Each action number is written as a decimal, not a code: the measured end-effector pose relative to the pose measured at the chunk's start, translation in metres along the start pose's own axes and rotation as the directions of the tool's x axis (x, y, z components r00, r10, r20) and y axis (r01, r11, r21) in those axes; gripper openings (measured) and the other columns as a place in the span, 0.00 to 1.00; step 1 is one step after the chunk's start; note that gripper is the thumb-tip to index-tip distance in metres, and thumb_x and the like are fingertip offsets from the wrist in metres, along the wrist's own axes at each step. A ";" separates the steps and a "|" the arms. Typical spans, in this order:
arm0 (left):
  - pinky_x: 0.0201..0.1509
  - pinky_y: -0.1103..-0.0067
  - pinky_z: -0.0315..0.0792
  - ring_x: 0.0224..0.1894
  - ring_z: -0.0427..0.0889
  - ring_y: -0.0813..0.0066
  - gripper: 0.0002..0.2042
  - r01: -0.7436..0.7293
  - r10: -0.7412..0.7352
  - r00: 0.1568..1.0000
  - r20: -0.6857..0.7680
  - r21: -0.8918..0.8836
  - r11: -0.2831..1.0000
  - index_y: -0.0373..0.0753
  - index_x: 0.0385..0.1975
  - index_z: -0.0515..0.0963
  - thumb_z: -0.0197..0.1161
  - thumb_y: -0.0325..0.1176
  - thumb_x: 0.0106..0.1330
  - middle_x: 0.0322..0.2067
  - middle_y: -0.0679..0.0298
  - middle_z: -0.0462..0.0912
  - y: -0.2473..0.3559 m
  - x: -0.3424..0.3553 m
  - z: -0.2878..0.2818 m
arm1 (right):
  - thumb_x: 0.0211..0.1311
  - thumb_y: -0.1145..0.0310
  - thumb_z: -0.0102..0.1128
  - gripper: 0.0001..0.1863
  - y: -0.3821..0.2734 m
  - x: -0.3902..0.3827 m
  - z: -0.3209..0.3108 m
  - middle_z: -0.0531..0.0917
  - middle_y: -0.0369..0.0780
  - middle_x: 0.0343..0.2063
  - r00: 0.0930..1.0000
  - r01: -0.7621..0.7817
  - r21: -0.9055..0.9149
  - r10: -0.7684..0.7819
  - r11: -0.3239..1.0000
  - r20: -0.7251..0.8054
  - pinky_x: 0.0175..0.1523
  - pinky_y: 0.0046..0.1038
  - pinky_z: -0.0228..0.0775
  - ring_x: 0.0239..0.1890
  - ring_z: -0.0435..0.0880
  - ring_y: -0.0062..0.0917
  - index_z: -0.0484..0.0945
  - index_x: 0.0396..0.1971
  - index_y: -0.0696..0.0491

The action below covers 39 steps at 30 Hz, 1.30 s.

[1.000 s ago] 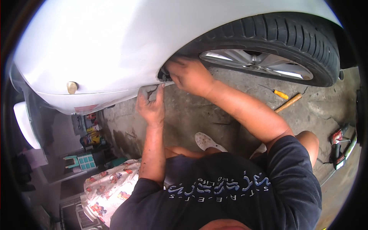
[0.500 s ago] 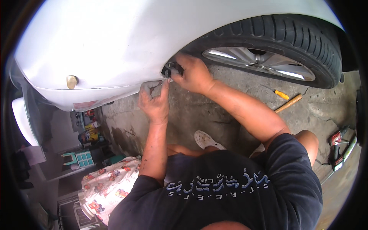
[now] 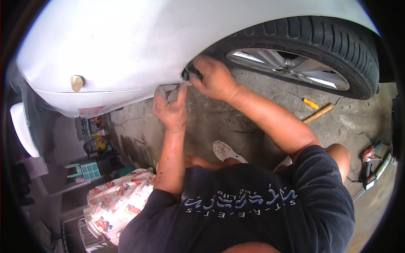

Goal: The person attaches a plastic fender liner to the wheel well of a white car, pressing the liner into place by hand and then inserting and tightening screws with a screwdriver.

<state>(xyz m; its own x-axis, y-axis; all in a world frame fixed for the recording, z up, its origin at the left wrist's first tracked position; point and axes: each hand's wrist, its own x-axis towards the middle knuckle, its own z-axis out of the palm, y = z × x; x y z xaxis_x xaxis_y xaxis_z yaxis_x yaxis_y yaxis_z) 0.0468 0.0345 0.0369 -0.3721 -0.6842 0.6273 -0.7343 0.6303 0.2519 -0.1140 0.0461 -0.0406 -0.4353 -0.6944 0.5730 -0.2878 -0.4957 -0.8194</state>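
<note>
At the wheel-arch corner of a white car's body panel [image 3: 126, 50], my two hands work close together. My left hand [image 3: 170, 107] is under the panel's lower edge, its thumb and forefinger bent toward each other in a pinch. The fingertips look greyed, and whatever is between them is too small to tell. My right hand [image 3: 214, 80] reaches into the arch from the right, fingers curled round a small dark part that is mostly hidden. Beside it stands the black tyre [image 3: 320, 38] with its silver alloy wheel [image 3: 291, 67].
A yellow-handled screwdriver [image 3: 310, 103] and a wooden handle [image 3: 318, 113] lie on the concrete floor right of my forearm. Farther right is a red and black power tool [image 3: 370, 162]. At left are a patterned cloth [image 3: 120, 202] and a teal stool [image 3: 89, 170].
My right hand has turned slightly and its fingers have closed in more at the arch corner. The left hand keeps nearly the same place. The whole view has shifted a little.
</note>
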 end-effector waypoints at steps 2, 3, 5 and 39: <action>0.42 0.78 0.82 0.33 0.87 0.75 0.15 -0.023 0.023 1.000 0.000 0.013 1.000 0.34 0.33 0.81 0.86 0.29 0.57 0.30 0.62 0.89 -0.001 0.002 -0.001 | 0.57 0.69 0.69 0.15 0.001 0.001 -0.002 0.86 0.49 0.37 0.999 -0.016 -0.007 0.017 1.000 0.036 0.44 0.50 0.81 0.40 0.87 0.51 0.79 0.44 0.54; 0.42 0.79 0.81 0.32 0.87 0.75 0.15 -0.046 0.046 0.999 0.000 0.024 0.999 0.34 0.32 0.81 0.86 0.29 0.57 0.30 0.63 0.89 -0.001 0.003 -0.001 | 0.57 0.69 0.69 0.16 0.001 0.001 -0.003 0.86 0.49 0.37 0.997 -0.032 -0.016 0.033 0.999 0.072 0.45 0.50 0.82 0.41 0.87 0.52 0.78 0.44 0.54; 0.42 0.79 0.81 0.32 0.86 0.76 0.15 -0.023 0.023 1.000 0.003 0.014 1.000 0.34 0.32 0.81 0.86 0.29 0.56 0.30 0.63 0.88 0.001 0.003 -0.001 | 0.57 0.69 0.69 0.15 0.000 0.003 -0.005 0.86 0.49 0.36 0.997 -0.034 -0.010 0.035 0.999 0.066 0.45 0.48 0.82 0.40 0.88 0.51 0.78 0.44 0.54; 0.36 0.77 0.77 0.26 0.80 0.78 0.16 -0.029 0.029 1.000 0.003 0.036 0.999 0.35 0.29 0.82 0.88 0.32 0.54 0.26 0.63 0.88 0.000 0.006 -0.004 | 0.69 0.65 0.66 0.13 -0.008 0.024 -0.033 0.88 0.50 0.43 0.893 0.065 -0.255 0.058 0.965 0.446 0.51 0.51 0.80 0.44 0.87 0.51 0.83 0.44 0.59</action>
<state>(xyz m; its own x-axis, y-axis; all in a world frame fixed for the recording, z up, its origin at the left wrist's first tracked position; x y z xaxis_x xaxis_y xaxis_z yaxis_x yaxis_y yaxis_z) 0.0463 0.0318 0.0438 -0.3951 -0.6670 0.6317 -0.7432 0.6362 0.2069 -0.1501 0.0506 -0.0209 -0.0250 -0.8814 0.4717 -0.5238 -0.3904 -0.7571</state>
